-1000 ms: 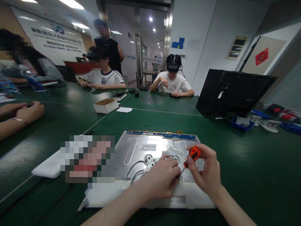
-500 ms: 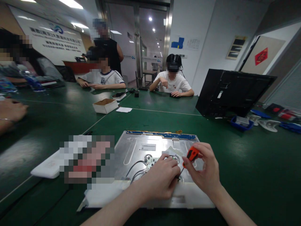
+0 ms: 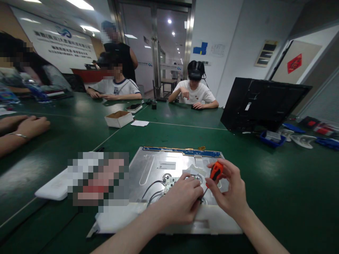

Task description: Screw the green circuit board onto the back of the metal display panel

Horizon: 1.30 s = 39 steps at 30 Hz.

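A silver display panel (image 3: pixel 150 169) lies flat before me, a blue circuit strip (image 3: pixel 180 151) along its far edge. My right hand (image 3: pixel 233 190) grips a small orange-and-black screwdriver (image 3: pixel 217 170) by the handle. Its thin shaft slants down and left to the panel, close to the fingers of my left hand (image 3: pixel 185 195). That hand rests on the panel with fingers curled in; what they pinch, if anything, is hidden. Partly under it is a pale green circuit board (image 3: pixel 169 181), with black cables (image 3: pixel 152 186) running off to the left.
A black monitor (image 3: pixel 262 102) stands at the right beside a blue tray (image 3: pixel 272 138). An open white box (image 3: pixel 118 119) and paper (image 3: pixel 140 123) lie farther off. A white object (image 3: pixel 53 187) is left of the panel. Another person's hands (image 3: pixel 29 127) rest at the left edge.
The screwdriver handle has turned slightly and stands a little more upright, my right fingers shifting round it. My left hand stays put. At far left, the other person's hands have come farther into view.
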Each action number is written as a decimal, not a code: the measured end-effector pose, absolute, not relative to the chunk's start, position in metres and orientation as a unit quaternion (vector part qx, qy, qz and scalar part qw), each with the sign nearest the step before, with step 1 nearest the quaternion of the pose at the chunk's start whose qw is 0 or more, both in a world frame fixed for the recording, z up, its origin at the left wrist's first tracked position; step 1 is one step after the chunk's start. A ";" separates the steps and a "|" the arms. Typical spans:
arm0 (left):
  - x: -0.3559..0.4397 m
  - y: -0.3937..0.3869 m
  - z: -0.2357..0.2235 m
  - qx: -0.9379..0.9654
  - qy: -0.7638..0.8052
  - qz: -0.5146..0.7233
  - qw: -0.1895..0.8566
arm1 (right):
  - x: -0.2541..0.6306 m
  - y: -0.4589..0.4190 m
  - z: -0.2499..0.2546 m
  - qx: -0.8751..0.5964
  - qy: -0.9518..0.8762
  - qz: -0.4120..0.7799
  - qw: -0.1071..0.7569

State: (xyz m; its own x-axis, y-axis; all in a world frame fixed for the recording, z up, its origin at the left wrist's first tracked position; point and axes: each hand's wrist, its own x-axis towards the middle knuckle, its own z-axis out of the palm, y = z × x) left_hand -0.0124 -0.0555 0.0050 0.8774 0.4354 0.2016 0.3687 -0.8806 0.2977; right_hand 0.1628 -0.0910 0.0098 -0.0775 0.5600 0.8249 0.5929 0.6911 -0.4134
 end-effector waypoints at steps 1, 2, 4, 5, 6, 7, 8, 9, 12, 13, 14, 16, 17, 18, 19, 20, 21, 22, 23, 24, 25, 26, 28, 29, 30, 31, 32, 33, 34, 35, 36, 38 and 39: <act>-0.012 -0.055 0.005 0.960 0.211 0.132 0.129 | 0.163 -0.090 0.009 -0.388 -0.732 -0.016 0.560; -0.012 -0.055 0.005 0.959 0.212 0.131 0.131 | 0.163 -0.090 0.008 -0.384 -0.732 -0.021 0.563; -0.013 -0.055 0.004 0.959 0.214 0.130 0.132 | 0.163 -0.089 0.009 -0.381 -0.735 -0.039 0.560; -0.013 -0.055 0.004 0.960 0.212 0.130 0.131 | 0.162 -0.089 0.010 -0.381 -0.737 -0.048 0.556; -0.013 -0.055 0.003 0.960 0.211 0.131 0.129 | 0.162 -0.089 0.011 -0.381 -0.740 -0.055 0.551; -0.013 -0.055 0.003 0.960 0.210 0.132 0.126 | 0.162 -0.089 0.012 -0.380 -0.743 -0.059 0.547; -0.013 -0.055 0.002 0.961 0.210 0.134 0.124 | 0.162 -0.089 0.013 -0.380 -0.745 -0.060 0.545; -0.013 -0.055 0.002 0.961 0.210 0.135 0.122 | 0.161 -0.090 0.014 -0.382 -0.746 -0.061 0.542; -0.013 -0.056 0.002 0.959 0.214 0.140 0.121 | 0.161 -0.091 0.016 -0.390 -0.748 -0.053 0.534; -0.012 -0.056 0.002 0.959 0.215 0.141 0.123 | 0.161 -0.092 0.016 -0.394 -0.747 -0.049 0.534; -0.012 -0.056 0.002 0.958 0.215 0.141 0.124 | 0.161 -0.092 0.016 -0.398 -0.744 -0.044 0.534; -0.012 -0.056 0.002 0.958 0.216 0.140 0.126 | 0.161 -0.092 0.014 -0.407 -0.738 -0.038 0.537; -0.012 -0.056 0.002 0.958 0.215 0.139 0.126 | 0.161 -0.092 0.012 -0.413 -0.734 -0.036 0.538; -0.012 -0.056 0.003 0.959 0.214 0.137 0.125 | 0.162 -0.091 0.011 -0.418 -0.729 -0.035 0.541; -0.012 -0.056 0.003 0.960 0.213 0.136 0.123 | 0.162 -0.091 0.010 -0.420 -0.725 -0.034 0.545; -0.012 -0.056 0.003 0.961 0.212 0.133 0.122 | 0.162 -0.090 0.009 -0.419 -0.720 -0.035 0.551; -0.012 -0.056 0.003 0.961 0.211 0.131 0.121 | 0.162 -0.090 0.008 -0.415 -0.719 -0.038 0.556; -0.012 -0.055 0.003 0.962 0.211 0.129 0.120 | 0.163 -0.089 0.008 -0.410 -0.718 -0.042 0.560; -0.012 -0.055 0.003 0.962 0.211 0.128 0.120 | 0.163 -0.089 0.008 -0.404 -0.720 -0.048 0.561; -0.012 -0.055 0.004 0.961 0.212 0.129 0.120 | 0.163 -0.088 0.009 -0.400 -0.724 -0.054 0.560; -0.012 -0.055 0.004 0.961 0.213 0.130 0.121 | 0.163 -0.089 0.010 -0.397 -0.727 -0.059 0.557; -0.012 -0.056 0.004 0.960 0.214 0.131 0.121 | 0.163 -0.089 0.011 -0.396 -0.730 -0.062 0.554; -0.012 -0.056 0.004 0.960 0.215 0.134 0.120 | 0.163 -0.090 0.013 -0.399 -0.733 -0.063 0.548; -0.012 -0.056 0.004 0.960 0.216 0.135 0.119 | 0.163 -0.091 0.014 -0.400 -0.736 -0.061 0.543; -0.012 -0.056 0.004 0.960 0.215 0.135 0.118 | 0.163 -0.091 0.014 -0.401 -0.739 -0.058 0.539; -0.012 -0.056 0.004 0.960 0.214 0.136 0.118 | 0.163 -0.092 0.015 -0.401 -0.741 -0.054 0.535; -0.012 -0.056 0.004 0.960 0.214 0.135 0.119 | 0.163 -0.092 0.015 -0.402 -0.742 -0.050 0.533; -0.012 -0.056 0.004 0.960 0.214 0.135 0.120 | 0.163 -0.092 0.015 -0.404 -0.742 -0.046 0.534; -0.012 -0.056 0.004 0.960 0.213 0.134 0.122 | 0.163 -0.092 0.014 -0.406 -0.739 -0.042 0.537; -0.012 -0.056 0.004 0.960 0.213 0.133 0.123 | 0.163 -0.092 0.013 -0.407 -0.734 -0.037 0.542; -0.012 -0.056 0.004 0.960 0.213 0.134 0.123 | 0.164 -0.092 0.012 -0.407 -0.728 -0.033 0.550; -0.012 -0.056 0.004 0.960 0.212 0.132 0.125 | 0.164 -0.091 0.009 -0.404 -0.715 -0.023 0.570; -0.012 -0.056 0.004 0.961 0.211 0.131 0.125 | 0.164 -0.090 0.007 -0.404 -0.708 -0.020 0.580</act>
